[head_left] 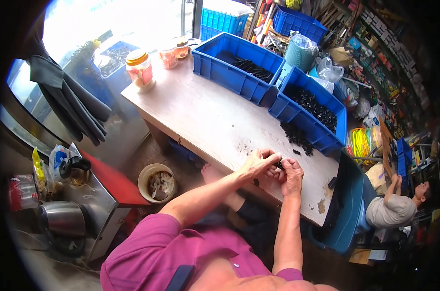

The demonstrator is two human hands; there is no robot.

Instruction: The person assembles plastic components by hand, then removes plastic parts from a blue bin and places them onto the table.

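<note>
Over the near edge of the pale worktable (200, 111), my left hand (259, 164) and my right hand (291, 175) meet with fingers pinched together. Between the fingertips shows a small black part (278, 165), mostly hidden, its exact kind too small to make out. Just beyond my hands, a loose pile of small black parts (297, 138) spills along the foot of a blue crate (305, 119). That crate is partly filled with more of the same. To its left, a second blue crate (234, 82) contains long, dark strips (254, 69).
Jars (139, 68) stand at the table's far left. A bucket (157, 183) with scraps is on the floor by a metal cabinet bearing a kettle (62, 220). A teal bin (343, 208) stands at the right end; beyond it, another person (392, 208) works. Shelves fill the background.
</note>
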